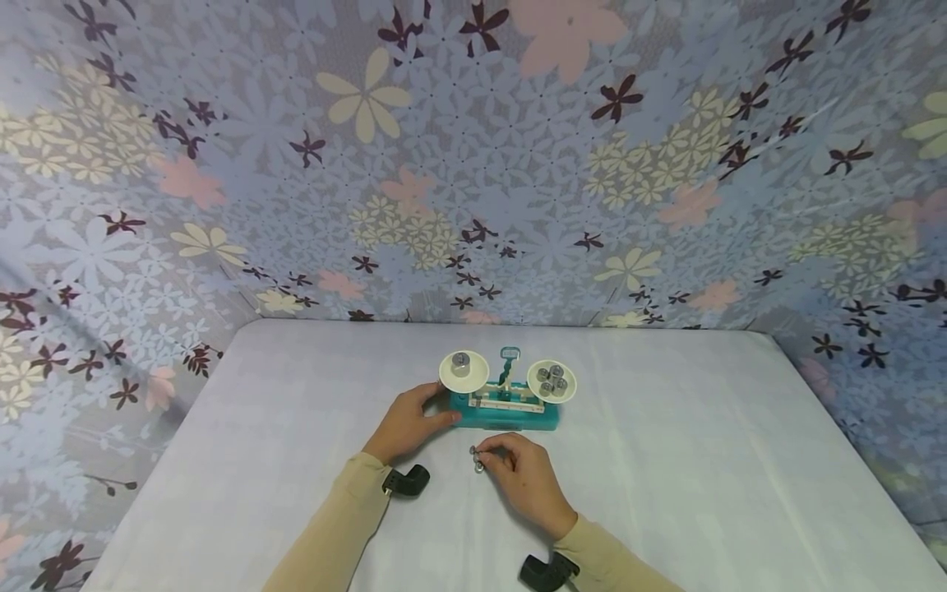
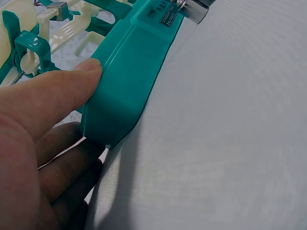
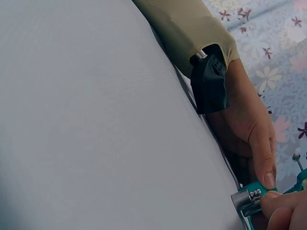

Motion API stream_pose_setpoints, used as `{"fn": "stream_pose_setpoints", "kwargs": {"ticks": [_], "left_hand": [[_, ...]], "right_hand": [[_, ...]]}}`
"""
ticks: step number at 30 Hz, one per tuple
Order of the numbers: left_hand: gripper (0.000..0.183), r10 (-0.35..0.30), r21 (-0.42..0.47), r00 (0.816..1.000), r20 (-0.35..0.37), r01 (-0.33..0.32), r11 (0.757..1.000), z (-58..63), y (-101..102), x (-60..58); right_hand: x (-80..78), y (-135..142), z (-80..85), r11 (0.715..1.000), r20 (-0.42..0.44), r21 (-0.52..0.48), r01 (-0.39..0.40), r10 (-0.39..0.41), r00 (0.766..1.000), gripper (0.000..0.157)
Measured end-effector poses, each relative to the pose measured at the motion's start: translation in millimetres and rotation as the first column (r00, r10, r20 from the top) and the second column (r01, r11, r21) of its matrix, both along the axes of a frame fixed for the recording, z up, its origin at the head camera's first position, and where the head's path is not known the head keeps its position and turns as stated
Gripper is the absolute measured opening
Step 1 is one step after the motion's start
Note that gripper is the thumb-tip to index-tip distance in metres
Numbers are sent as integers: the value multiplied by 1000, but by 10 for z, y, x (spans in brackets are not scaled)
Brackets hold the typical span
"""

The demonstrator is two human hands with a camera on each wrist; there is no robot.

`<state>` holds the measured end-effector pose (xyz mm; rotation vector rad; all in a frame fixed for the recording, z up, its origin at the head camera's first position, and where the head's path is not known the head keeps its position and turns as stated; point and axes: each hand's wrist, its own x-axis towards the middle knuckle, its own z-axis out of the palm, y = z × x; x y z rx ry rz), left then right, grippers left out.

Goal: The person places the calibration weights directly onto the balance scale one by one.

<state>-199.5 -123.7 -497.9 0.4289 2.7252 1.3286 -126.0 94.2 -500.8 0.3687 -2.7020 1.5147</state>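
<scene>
A green balance scale point(image 1: 506, 420) with two white pans stands on the table. One larger metal weight point(image 1: 460, 365) sits in its left pan point(image 1: 476, 380); several smaller metal weights point(image 1: 552, 381) are grouped in the right pan point(image 1: 533, 382). My left hand point(image 1: 405, 426) grips the left end of the base, thumb point(image 2: 91, 72) on top and the other fingers behind its end. In front of the base, my right hand point(image 1: 528, 481) pinches a small metal weight point(image 1: 478, 466) at its knobbed end. In the right wrist view this weight point(image 3: 242, 199) looks like a knobbed cylinder.
White cloth covers the table point(image 1: 688, 452) around the scale. A flowered fabric wall point(image 1: 473, 164) rises behind and along both sides. Black wrist cameras point(image 1: 407, 481) are strapped at both sleeves.
</scene>
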Motion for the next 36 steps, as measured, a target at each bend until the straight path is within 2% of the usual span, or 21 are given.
{"fn": "stream_pose_setpoints", "kwargs": {"ticks": [26,36], "left_hand": [[63,4,12,1000,0,-4,1000,1,9,6],[63,8,12,1000,-7,-8,1000,-20,17,0]], "right_hand": [[30,16,34,990,32,-137,13,-9,999,9],[39,36,89,984,7,-177,13,-12,1000,8]]}}
